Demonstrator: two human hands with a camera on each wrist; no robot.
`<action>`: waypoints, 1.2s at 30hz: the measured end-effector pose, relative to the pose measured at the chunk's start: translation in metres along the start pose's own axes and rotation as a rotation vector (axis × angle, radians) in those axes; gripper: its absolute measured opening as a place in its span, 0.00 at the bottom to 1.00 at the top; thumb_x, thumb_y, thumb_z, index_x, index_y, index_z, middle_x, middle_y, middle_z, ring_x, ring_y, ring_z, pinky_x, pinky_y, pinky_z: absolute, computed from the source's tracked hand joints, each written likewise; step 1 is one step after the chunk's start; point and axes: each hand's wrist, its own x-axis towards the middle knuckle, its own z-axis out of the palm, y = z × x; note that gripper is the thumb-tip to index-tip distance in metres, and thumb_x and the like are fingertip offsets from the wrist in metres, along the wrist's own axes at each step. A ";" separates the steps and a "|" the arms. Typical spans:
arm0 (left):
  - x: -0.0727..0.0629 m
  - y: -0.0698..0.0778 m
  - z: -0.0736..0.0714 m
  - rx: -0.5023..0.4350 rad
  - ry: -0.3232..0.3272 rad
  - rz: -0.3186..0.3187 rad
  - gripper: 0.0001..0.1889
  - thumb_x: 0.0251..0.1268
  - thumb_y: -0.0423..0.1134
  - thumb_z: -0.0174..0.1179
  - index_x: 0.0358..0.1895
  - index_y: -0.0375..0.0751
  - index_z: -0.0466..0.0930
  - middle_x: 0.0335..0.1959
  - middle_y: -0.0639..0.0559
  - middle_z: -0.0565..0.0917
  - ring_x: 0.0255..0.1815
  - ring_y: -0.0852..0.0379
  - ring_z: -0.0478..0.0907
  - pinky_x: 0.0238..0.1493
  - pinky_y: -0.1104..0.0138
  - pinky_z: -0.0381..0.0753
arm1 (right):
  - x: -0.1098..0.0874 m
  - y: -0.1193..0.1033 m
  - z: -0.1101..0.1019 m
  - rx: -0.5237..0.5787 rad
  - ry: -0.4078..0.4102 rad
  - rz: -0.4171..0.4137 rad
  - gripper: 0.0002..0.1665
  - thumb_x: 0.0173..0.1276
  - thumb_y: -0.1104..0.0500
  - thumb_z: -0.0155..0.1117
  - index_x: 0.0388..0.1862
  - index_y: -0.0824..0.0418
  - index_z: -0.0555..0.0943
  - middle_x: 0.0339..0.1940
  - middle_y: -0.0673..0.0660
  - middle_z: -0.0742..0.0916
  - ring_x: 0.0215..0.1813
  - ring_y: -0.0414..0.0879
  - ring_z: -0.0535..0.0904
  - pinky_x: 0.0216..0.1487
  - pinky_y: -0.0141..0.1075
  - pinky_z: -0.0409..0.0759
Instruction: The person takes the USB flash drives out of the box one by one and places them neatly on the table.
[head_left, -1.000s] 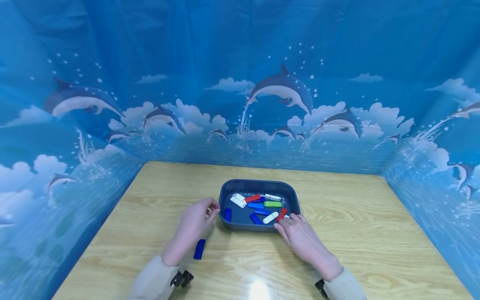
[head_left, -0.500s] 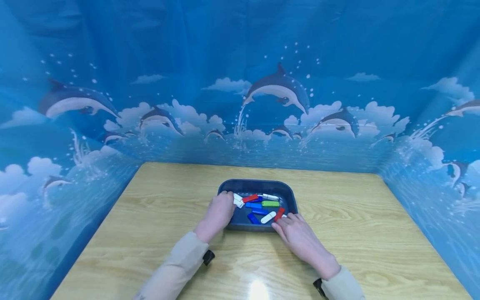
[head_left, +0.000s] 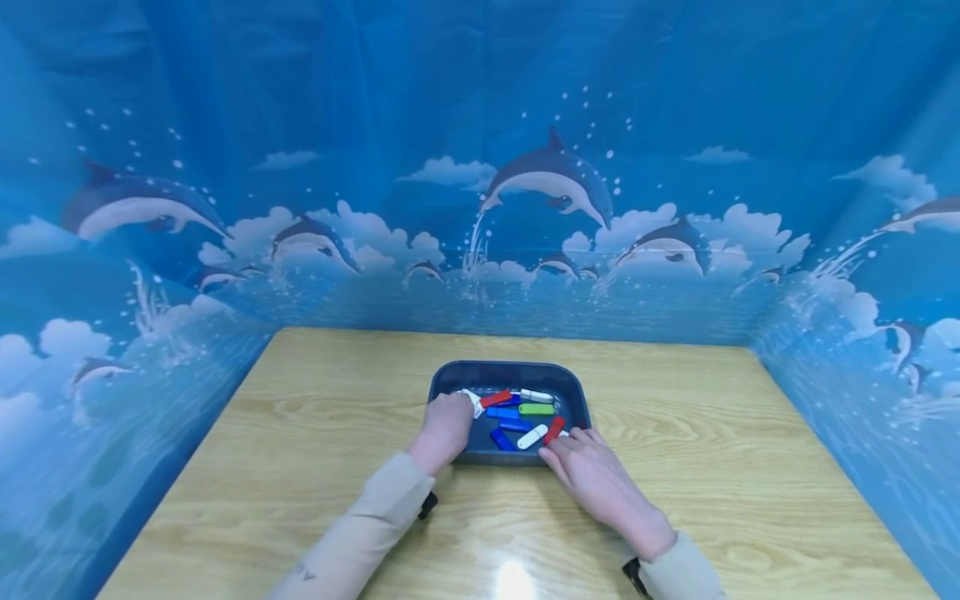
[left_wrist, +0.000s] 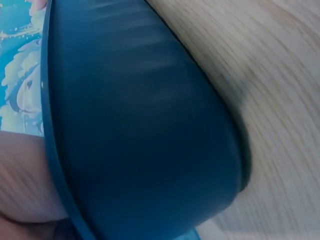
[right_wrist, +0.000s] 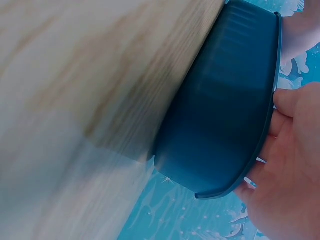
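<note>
Several sticks (head_left: pixel 536 409) seem placed, remainder unclear: left hand (head_left: pixel 448 423), nine o'clock, fingers' hold hidden; right hand (head_left: pixel 596 479), four o'clock, pinching the tray (head_left: pixel 487 458).

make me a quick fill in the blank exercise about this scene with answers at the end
The dark blue tray shows ____ red USB sticks.
Neither red, white nor any shade of blue, one USB stick in it is ____.
In the head view, the left hand is at the tray's ____ end, while the right hand touches its near right corner.
Beyond the wood-grain table, the ____ backdrop is printed with dolphins.

Missing words: two; green; left; blue
</note>
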 end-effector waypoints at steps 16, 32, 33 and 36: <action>0.009 -0.013 0.009 -0.246 -0.077 0.018 0.16 0.46 0.42 0.81 0.23 0.39 0.81 0.20 0.52 0.80 0.24 0.55 0.79 0.27 0.64 0.81 | 0.001 -0.002 0.000 -0.017 0.003 -0.014 0.15 0.79 0.51 0.56 0.34 0.52 0.85 0.28 0.44 0.83 0.36 0.41 0.72 0.46 0.43 0.74; 0.003 -0.012 -0.002 -0.715 -0.085 -0.079 0.11 0.59 0.37 0.74 0.41 0.37 0.85 0.34 0.48 0.89 0.35 0.55 0.86 0.36 0.65 0.86 | 0.001 -0.002 0.001 -0.018 0.005 -0.002 0.15 0.79 0.51 0.57 0.31 0.52 0.83 0.25 0.43 0.80 0.34 0.40 0.69 0.44 0.41 0.72; 0.002 -0.012 -0.003 -0.736 -0.080 -0.073 0.11 0.59 0.37 0.74 0.41 0.37 0.84 0.33 0.48 0.89 0.34 0.56 0.86 0.36 0.65 0.86 | 0.001 -0.001 0.001 -0.019 0.006 -0.003 0.15 0.79 0.51 0.57 0.31 0.52 0.83 0.25 0.43 0.80 0.34 0.40 0.69 0.44 0.41 0.72; -0.003 -0.015 -0.007 -0.801 -0.065 -0.066 0.11 0.61 0.37 0.72 0.43 0.35 0.84 0.34 0.47 0.89 0.32 0.57 0.86 0.34 0.67 0.86 | 0.001 -0.001 0.001 -0.019 0.011 -0.007 0.16 0.79 0.51 0.57 0.31 0.52 0.83 0.25 0.43 0.80 0.34 0.40 0.69 0.44 0.41 0.72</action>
